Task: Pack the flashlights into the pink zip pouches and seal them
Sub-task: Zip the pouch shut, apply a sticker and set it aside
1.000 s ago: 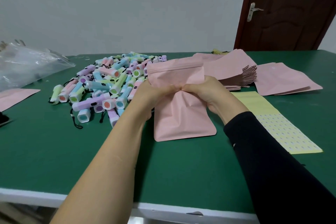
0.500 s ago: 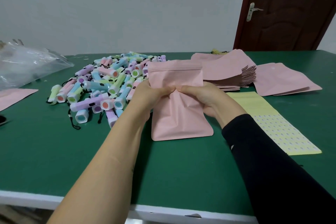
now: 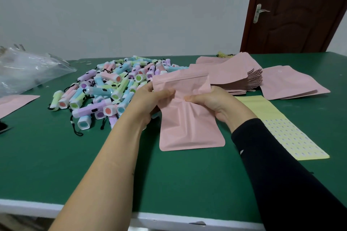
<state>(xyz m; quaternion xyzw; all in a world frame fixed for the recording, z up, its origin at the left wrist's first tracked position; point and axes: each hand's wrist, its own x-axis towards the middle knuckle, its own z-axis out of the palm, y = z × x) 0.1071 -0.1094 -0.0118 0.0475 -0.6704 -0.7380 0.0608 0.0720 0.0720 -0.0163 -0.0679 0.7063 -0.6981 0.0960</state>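
A pink zip pouch [image 3: 189, 127] lies on the green table [image 3: 47, 165] with its top end lifted toward the camera's far side. My left hand [image 3: 148, 99] grips its left side just below the zip strip, and my right hand [image 3: 212, 103] grips its right side, so the pouch is creased at the waist between them. A heap of pastel flashlights [image 3: 110, 90] with black wrist cords lies to the left, behind my left hand. Whether a flashlight is inside the held pouch cannot be seen.
A stack of flat pink pouches [image 3: 234, 75] sits behind my right hand, with another pouch [image 3: 289, 84] to its right. A yellow sticker sheet [image 3: 281, 127] lies on the right. A clear plastic bag [image 3: 28, 69] and one more pink pouch [image 3: 13, 103] are at the far left.
Both hands keep hold of the pouch at its waist. My thumbs have drawn slightly apart and the pouch's top stands a little higher.
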